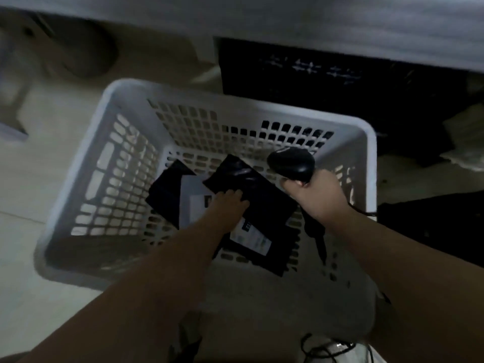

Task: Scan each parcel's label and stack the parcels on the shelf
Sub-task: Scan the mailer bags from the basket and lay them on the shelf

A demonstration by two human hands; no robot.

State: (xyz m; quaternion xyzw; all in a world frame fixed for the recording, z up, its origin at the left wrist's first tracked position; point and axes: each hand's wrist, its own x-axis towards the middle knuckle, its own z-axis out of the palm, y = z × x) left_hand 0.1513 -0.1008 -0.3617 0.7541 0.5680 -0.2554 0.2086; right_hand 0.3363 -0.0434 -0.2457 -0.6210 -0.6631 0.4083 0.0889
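I see the white slotted basket (230, 103) standing on the pale floor (34, 252), and both of my hands are over it. My left hand (229, 203) reaches down into the middle of the basket, its fingers curled onto the edge of the upper black parcel (264, 197), which it grips. That parcel lies tilted on the basket's bottom, its white label (250, 235) facing up toward the near wall. A second black parcel (166, 197) lies partly under it, toward the basket's left wall, with its own white label (193, 200) showing. My right hand (314, 195) is wrapped around the handle of the black scanner (290, 162), held above the basket's right side, with the scanner's head toward the far wall. Beyond the basket's far rim stands a dark crate (288, 82).
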